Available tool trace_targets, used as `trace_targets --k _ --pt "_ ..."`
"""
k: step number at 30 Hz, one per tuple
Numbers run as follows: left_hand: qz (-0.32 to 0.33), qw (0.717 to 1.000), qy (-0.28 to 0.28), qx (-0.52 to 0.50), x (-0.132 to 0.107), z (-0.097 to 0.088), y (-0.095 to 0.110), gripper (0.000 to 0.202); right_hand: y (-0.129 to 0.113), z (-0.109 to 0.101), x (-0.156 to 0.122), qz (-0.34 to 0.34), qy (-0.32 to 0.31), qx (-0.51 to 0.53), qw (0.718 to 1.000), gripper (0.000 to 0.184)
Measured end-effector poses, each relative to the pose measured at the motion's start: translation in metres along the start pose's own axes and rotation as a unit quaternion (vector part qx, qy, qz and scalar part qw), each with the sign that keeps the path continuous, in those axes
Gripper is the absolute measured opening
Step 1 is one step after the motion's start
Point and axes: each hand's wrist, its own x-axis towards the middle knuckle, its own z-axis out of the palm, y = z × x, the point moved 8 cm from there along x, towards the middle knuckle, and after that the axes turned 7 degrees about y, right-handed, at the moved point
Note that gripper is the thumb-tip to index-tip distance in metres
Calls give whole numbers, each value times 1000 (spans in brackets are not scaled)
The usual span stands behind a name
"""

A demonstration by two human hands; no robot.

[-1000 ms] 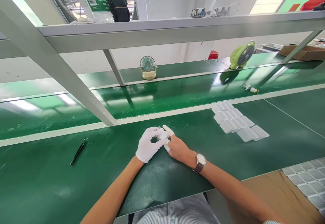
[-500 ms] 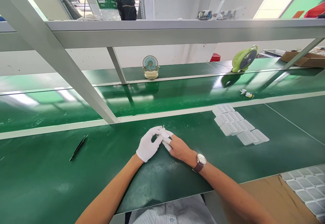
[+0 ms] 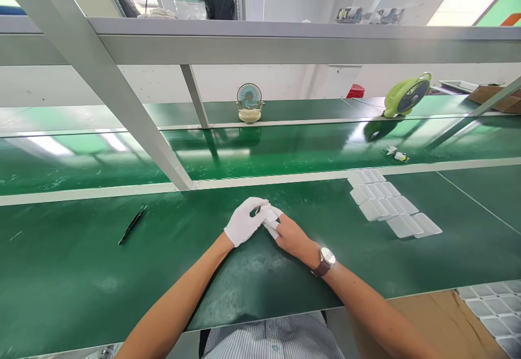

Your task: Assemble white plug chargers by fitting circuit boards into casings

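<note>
On the green bench point(image 3: 81, 288), the gloved left hand point(image 3: 243, 223) and the right hand point(image 3: 291, 235) are meeting, fingers pinching together on a small white part point(image 3: 269, 216), perhaps plastic. Black tweezers point(image 3: 132, 224) are lying well apart; clear trays point(image 3: 391, 207) are sitting to the right.

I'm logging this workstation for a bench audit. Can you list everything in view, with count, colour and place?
Black slim tweezers: one, on the green bench, far left.
Clear plastic compartment trays: a cluster, count unclear, whitish, bench right.
More clear trays: on the brown cardboard, bottom right.
Small teal desk fan: one, cream base, far ledge centre.
Lime-green tilted fan: one, far ledge right.
Small white parts: a few, conveyor right.
Silver wristwatch: one, right wrist.
Left hand: white glove, pinching something small and white.
Right hand: bare, white finger cots, touching the left.
</note>
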Motion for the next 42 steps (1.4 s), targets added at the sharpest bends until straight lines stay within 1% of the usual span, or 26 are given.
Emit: trace_targets --k 3,5,7,9,11,13,15,18,20,24,28,30,35,37,39,42 --pt "11 999 41 26 -1 -7 0 7 -1 0 0 3 2 1 1000 40" --pt "23 996 75 41 -3 -10 1 8 -2 -2 2 8 8 4 1000 42" --pt "33 993 102 52 -6 -13 1 11 -4 -4 4 19 16 26 999 40" --pt "39 990 118 63 -9 -14 2 13 -2 -8 6 46 36 67 996 34" --pt "44 988 126 75 -10 -15 2 11 1 -13 6 83 64 101 989 31" --pt "51 987 125 92 -10 -15 3 8 5 -15 5 115 81 110 984 36" --pt "62 985 116 109 -10 -15 3 5 6 -15 5 131 70 100 984 45" --pt "79 985 98 120 -9 -15 3 3 2 -12 7 112 28 65 991 49" --pt "89 985 91 113 -9 -17 2 2 -1 -12 9 89 16 43 995 49" --pt "109 986 77 96 -10 -19 4 5 -3 -12 9 73 24 31 997 52" --pt "119 989 44 82 -10 -14 7 8 -2 -15 8 78 58 49 994 50" --pt "115 990 29 72 -10 -11 7 10 -1 -15 8 77 63 56 993 50" --pt "94 994 16 56 -7 -8 3 13 -2 -10 8 71 17 44 996 51" --pt "84 995 16 47 -7 -9 1 14 -3 -11 8 70 17 34 997 48" --pt "65 997 27 37 -7 -12 -3 15 -5 -15 9 69 34 32 997 46" --pt "33 997 64 26 -6 -22 -11 19 -9 -20 12 65 60 39 995 47"
